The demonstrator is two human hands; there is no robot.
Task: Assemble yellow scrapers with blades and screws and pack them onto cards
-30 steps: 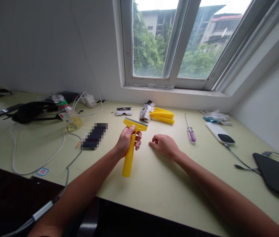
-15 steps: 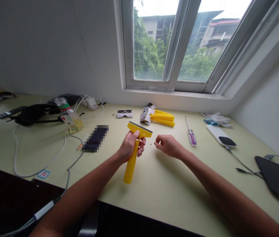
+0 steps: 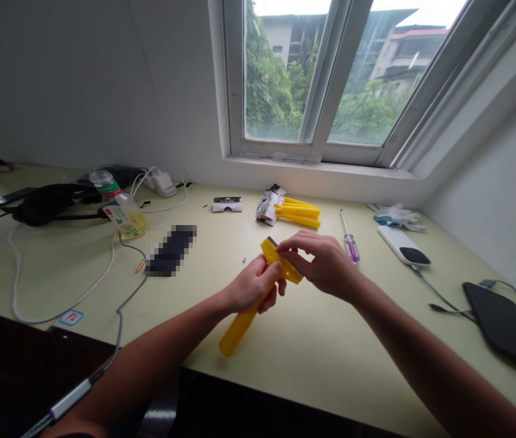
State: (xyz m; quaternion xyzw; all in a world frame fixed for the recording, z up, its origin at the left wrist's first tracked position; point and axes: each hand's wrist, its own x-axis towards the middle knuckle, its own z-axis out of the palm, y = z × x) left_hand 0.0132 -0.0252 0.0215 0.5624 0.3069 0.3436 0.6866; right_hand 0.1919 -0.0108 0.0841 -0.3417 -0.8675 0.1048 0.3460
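Note:
A yellow scraper (image 3: 238,333) with a flat head and a dark blade edge is in my left hand (image 3: 253,285). The thumb lies on the head and the fingers curl round from behind. The handle slants down toward the desk's front edge. Over the far right side of the head, my right hand (image 3: 319,258) bends its fingers and thumb against the blade edge. Its fingertips partly cover the blade. Whether a small part is also between them is hidden. Small metal pieces (image 3: 244,260), perhaps screws, lie on the desk just beyond my left hand.
Behind the hands lie packaged yellow-handled scrapers (image 3: 299,212) and a black-and-white card (image 3: 227,205). A screwdriver (image 3: 350,240), white power bank (image 3: 404,246), gloves (image 3: 399,217) and black phone (image 3: 504,325) are on the right. A bottle (image 3: 123,213), cables and pixelated dark object (image 3: 172,250) occupy the left.
My right hand has moved from the desk up to the scraper's head. My left hand has turned the scraper clockwise, and small metal pieces now show beyond it.

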